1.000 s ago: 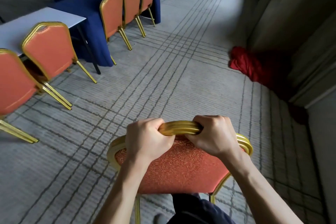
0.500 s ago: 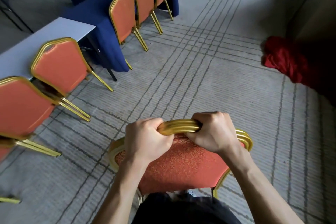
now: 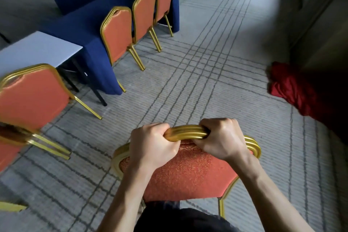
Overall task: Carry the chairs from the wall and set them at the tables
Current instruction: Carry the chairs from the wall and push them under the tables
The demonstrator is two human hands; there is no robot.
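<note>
Gold-framed chair [image 3: 188,173] top rail gripped by both hands.

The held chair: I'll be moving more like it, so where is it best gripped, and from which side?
By the top rail of its back, from behind and above. The gold frame arches there into a rounded bar that is easy to clasp, as the left hand and right hand do, side by side.
</note>
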